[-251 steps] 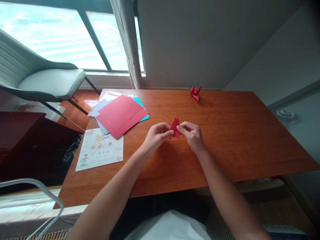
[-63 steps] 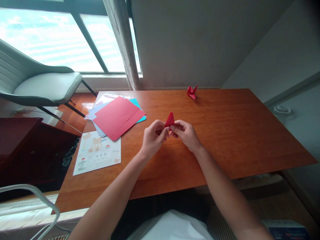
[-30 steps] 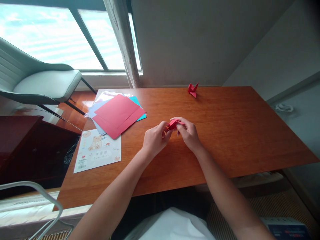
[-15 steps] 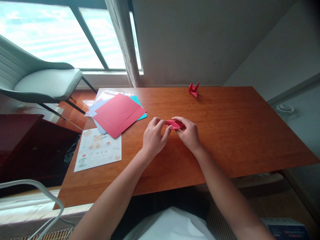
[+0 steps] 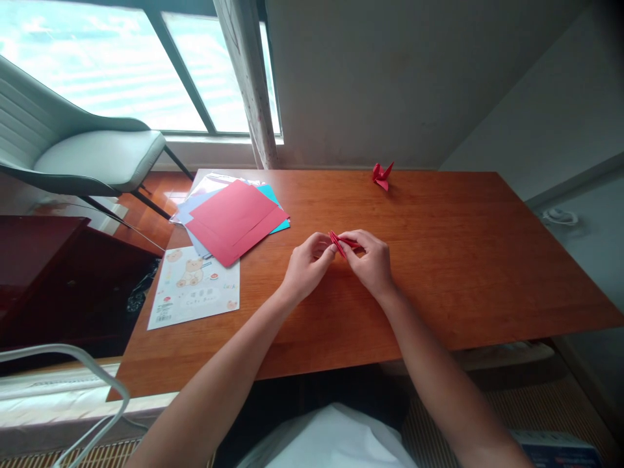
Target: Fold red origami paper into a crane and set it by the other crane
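Note:
A small folded red paper piece [image 5: 340,241] is held just above the wooden table [image 5: 463,260] near its middle. My left hand [image 5: 308,265] pinches its left end with curled fingers. My right hand [image 5: 371,262] pinches its right side, fingers pressed together over it. Most of the piece is hidden between my fingertips. A finished red paper crane [image 5: 381,175] stands at the table's far edge, well apart from both hands.
A stack of coloured paper sheets [image 5: 233,219] with red on top lies at the table's left back. A printed sheet with a bear drawing [image 5: 195,296] lies in front of it. A grey chair [image 5: 92,156] stands by the window to the left.
The red piece stood upright between my fingers two seconds ago; it now lies turned flat and low between both hands. My hands stayed near the table's middle.

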